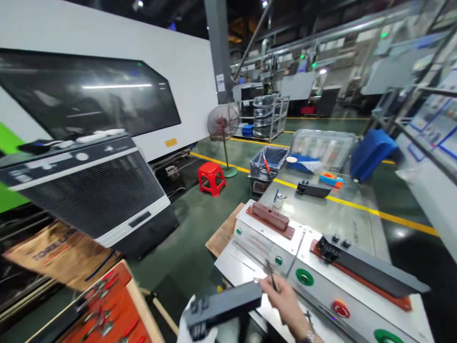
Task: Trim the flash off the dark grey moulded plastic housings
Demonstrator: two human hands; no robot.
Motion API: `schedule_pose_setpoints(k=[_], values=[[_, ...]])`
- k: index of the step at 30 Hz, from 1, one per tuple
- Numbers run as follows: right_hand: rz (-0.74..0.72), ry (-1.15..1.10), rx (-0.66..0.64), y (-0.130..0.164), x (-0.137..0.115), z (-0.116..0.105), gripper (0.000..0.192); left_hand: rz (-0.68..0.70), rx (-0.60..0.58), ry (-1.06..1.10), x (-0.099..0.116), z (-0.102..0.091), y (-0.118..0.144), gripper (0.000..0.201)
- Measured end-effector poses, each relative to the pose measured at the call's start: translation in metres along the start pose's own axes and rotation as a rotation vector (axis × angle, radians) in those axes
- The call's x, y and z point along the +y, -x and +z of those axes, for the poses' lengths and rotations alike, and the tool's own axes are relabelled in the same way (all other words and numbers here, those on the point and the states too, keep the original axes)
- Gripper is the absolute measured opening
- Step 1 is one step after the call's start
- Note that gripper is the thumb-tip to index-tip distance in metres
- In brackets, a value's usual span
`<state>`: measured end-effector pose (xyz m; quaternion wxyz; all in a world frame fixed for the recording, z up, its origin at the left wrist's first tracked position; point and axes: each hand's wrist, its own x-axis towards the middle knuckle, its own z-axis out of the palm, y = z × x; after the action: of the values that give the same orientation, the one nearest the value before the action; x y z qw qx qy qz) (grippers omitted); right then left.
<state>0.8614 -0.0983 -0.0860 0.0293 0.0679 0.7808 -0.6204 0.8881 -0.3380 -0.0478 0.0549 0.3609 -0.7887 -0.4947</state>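
My left hand [188,327], in a white glove at the bottom edge, grips one end of a long black plastic part [224,305] held level in front of me. My right hand [283,301] sits just right of that part's far end and pinches a thin metal tool [271,275] that points up over the white fixture box [262,243]. A second black part [371,269] lies on an orange-red fixture plate on the neighbouring box with green and red buttons [341,308]. A brown-red clamp block [270,217] sits on the first box.
On the steel bench [332,216] behind lie a third black part [312,189] and an orange tape roll [332,179]. A clear crate [268,163], blue bin [372,151], red stool [212,177] and fan [224,125] stand beyond. A red tool drawer [103,314] is bottom left.
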Motion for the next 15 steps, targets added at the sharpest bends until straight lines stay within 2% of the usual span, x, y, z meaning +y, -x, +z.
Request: schedule_pose_setpoints(k=[1,3,4,5,8,11,15], values=[[0.007,-0.005,0.080,-0.009,-0.003,-0.023,0.052,0.073,-0.091,-0.012,0.021,0.023,-0.011,0.037],[0.010,0.000,0.243,-0.031,-0.013,-0.062,0.052,0.270,-0.287,-0.020,0.069,0.070,-0.031,0.058],[0.008,0.007,0.320,-0.044,-0.019,-0.079,0.051,0.389,-0.397,-0.021,0.095,0.093,-0.041,0.068],[0.005,0.017,0.391,-0.057,-0.024,-0.093,0.048,0.506,-0.476,-0.050,0.122,0.116,-0.050,0.070],[0.008,0.048,0.550,-0.099,-0.037,-0.120,0.039,0.625,-0.598,-0.109,0.188,0.171,-0.074,0.076],[0.029,0.081,0.610,-0.128,-0.040,-0.131,0.037,0.651,-0.671,-0.185,0.224,0.204,-0.092,0.073],[0.060,0.146,0.621,-0.140,-0.030,-0.134,0.038,0.670,-0.761,-0.274,0.235,0.224,-0.111,0.073]])
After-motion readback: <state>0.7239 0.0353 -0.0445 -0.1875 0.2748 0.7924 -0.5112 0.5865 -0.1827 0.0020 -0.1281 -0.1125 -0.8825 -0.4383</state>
